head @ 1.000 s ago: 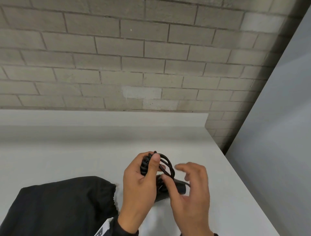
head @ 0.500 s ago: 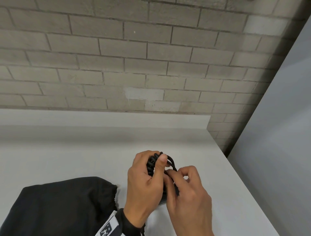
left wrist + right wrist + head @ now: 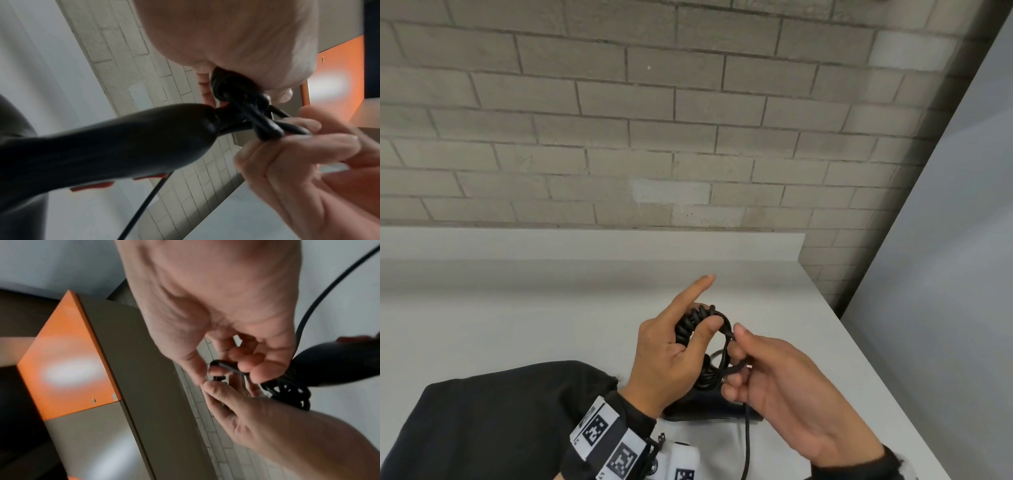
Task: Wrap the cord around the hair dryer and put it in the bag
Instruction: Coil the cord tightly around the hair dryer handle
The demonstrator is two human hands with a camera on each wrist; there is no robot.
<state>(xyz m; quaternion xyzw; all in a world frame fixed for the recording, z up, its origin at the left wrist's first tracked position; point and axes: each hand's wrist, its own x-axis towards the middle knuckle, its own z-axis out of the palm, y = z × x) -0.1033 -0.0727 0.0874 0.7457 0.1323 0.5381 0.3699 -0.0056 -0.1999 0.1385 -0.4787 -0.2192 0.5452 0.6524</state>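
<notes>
A black hair dryer [image 3: 709,407] [image 3: 102,142] [image 3: 339,365] hangs low between my hands, mostly hidden in the head view. Its black coiled cord [image 3: 688,329] [image 3: 234,87] [image 3: 287,389] is bunched in my left hand [image 3: 671,353], whose thumb and lower fingers grip the coils while the index finger points straight out. My right hand [image 3: 774,377] [image 3: 222,366] pinches a loop of the cord [image 3: 267,128] just right of the bundle. A straight length of cord [image 3: 747,442] drops toward me. The black bag [image 3: 493,425] lies on the table at lower left.
The white table [image 3: 551,308] runs back to a brick wall [image 3: 688,120]; its right edge [image 3: 876,359] falls off beside a grey panel [image 3: 945,274]. An orange cabinet panel [image 3: 68,356] shows in the wrist views.
The hands have drawn slightly apart. My left index finger has straightened off the coils. My right hand has turned palm up and now pinches a cord loop.
</notes>
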